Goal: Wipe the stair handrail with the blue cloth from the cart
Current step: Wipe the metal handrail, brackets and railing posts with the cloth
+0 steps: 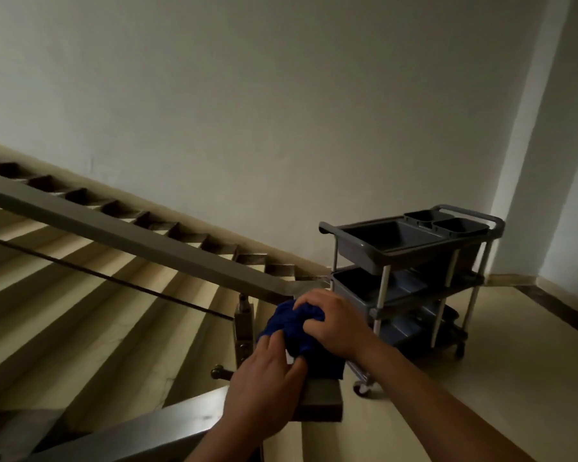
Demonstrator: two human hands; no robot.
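A bunched blue cloth (292,323) lies on the bend of the handrail (154,243), a flat grey-brown bar that slopes up to the far left. My right hand (336,323) presses down on the cloth from the right, fingers curled into it. At the cloth's near edge my left hand (267,385) pinches the fabric and covers part of the rail's lower section (321,400). The grey three-tier cart (411,261) stands just beyond on the landing, its trays looking empty.
Pale stair steps (80,311) climb to the left behind a glass panel with metal clamps (244,328). A white wall backs the stairs and cart. The landing floor (498,378) stretches to the right, with a wall corner at far right.
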